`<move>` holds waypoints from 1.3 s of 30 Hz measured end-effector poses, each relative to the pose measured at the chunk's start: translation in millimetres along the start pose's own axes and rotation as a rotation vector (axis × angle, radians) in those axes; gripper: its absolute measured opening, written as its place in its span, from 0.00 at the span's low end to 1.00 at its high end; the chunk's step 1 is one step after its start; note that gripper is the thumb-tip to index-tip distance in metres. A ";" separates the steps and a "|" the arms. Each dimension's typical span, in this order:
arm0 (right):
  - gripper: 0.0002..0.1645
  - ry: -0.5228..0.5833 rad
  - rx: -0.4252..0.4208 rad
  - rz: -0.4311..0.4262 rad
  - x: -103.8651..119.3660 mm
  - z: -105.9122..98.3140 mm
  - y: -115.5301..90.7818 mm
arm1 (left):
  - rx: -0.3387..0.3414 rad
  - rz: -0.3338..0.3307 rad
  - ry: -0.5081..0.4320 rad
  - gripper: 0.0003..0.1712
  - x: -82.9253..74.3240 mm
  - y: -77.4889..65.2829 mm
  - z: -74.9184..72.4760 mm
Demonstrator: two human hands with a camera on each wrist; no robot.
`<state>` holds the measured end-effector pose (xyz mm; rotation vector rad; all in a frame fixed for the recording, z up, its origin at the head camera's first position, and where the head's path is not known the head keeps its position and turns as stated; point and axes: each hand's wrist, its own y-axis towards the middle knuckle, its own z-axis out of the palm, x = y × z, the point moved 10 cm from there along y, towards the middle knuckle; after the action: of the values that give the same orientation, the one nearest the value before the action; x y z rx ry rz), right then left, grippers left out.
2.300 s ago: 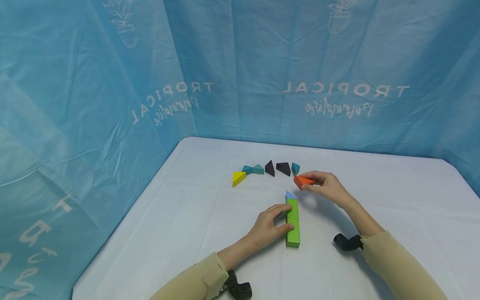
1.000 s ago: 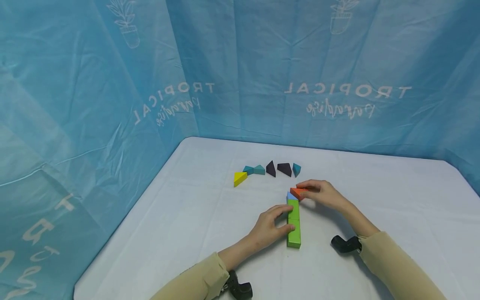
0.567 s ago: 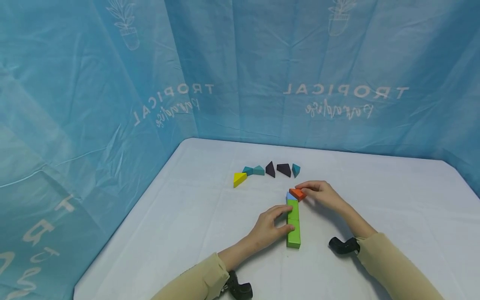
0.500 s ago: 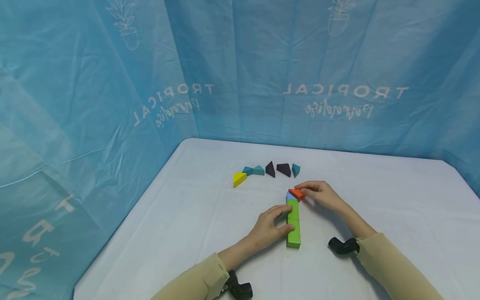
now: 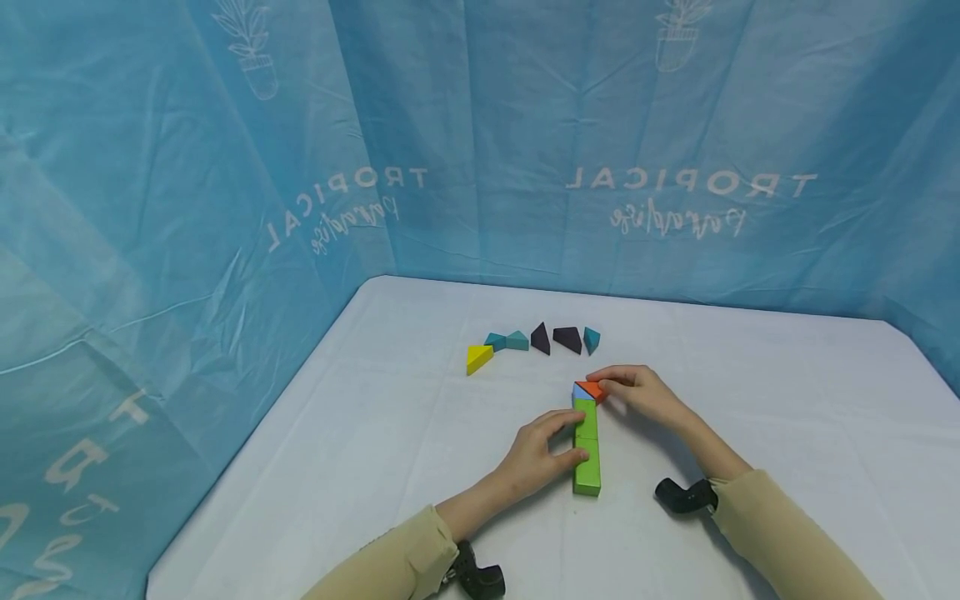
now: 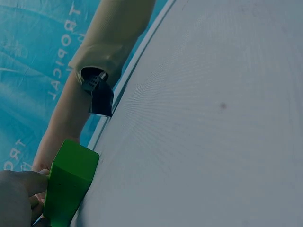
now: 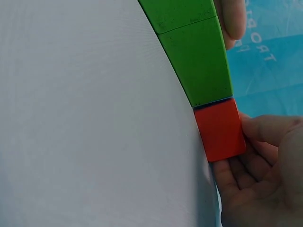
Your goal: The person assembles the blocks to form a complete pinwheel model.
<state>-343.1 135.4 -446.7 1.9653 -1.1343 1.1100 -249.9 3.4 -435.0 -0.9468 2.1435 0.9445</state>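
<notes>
We hold the orange block (image 5: 593, 388) in our right hand (image 5: 637, 392), thumb and fingers pinched round it, and it sits on the white table (image 5: 750, 400) at the far end of the green row, touching the light blue triangle (image 5: 579, 392) so that the two together fill out a square at the head of the row. In the right wrist view the orange block (image 7: 220, 128) butts straight against the end of the nearer green piece, with our fingers (image 7: 265, 130) curled along its outer side. Our left hand (image 5: 542, 454) rests beside the green blocks (image 5: 586, 446), two pieces laid end to end; the thumb presses the near piece and the forefinger reaches toward the far one, so the hand grips the row from its left side. In the left wrist view we see the end face of a green block (image 6: 71, 187) with a fingertip against it, though the frame is too tight to show how the other fingers lie. Farther back on the table, well apart from the row, lies a loose arc of small pieces: a yellow wedge (image 5: 478, 357), two teal blocks (image 5: 507, 340) touching each other, two dark purple pieces (image 5: 555, 337) and one more teal wedge (image 5: 591, 338). A blue printed cloth (image 5: 225, 192) hangs round the table on three sides.
</notes>
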 end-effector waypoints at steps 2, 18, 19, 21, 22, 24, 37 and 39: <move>0.17 0.005 -0.002 0.004 -6.5 0.0 1.5 | -0.001 -0.001 0.003 0.29 -0.5 0.0 -0.2; 0.20 0.035 -0.067 0.017 11.3 -17.8 3.5 | -0.005 -0.006 -0.027 0.29 -2.0 0.3 -1.1; 0.20 0.039 -0.080 0.022 16.6 -22.1 3.5 | -0.003 -0.008 -0.032 0.29 -2.0 0.5 -0.9; 0.21 0.057 -0.116 0.037 18.6 -32.4 6.5 | -0.003 -0.008 -0.031 0.29 -2.0 0.3 -0.7; 0.22 0.059 -0.139 0.048 18.0 -37.6 8.5 | -0.003 -0.004 -0.025 0.29 -2.0 0.2 -0.4; 0.24 0.054 -0.196 0.070 9.6 -47.5 14.0 | -0.004 0.005 -0.013 0.29 -2.1 -0.1 0.1; 0.30 -0.086 -0.304 0.169 -31.9 -54.3 47.1 | -0.005 0.012 0.008 0.29 -3.6 -2.4 0.0; 0.31 -0.110 -0.295 0.165 -31.1 -52.2 49.7 | -0.007 0.013 0.014 0.29 -4.4 -2.0 -0.9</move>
<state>-415.0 167.0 -445.3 1.7442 -1.4520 0.8645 -246.1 3.3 -431.9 -0.9464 2.1621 0.9544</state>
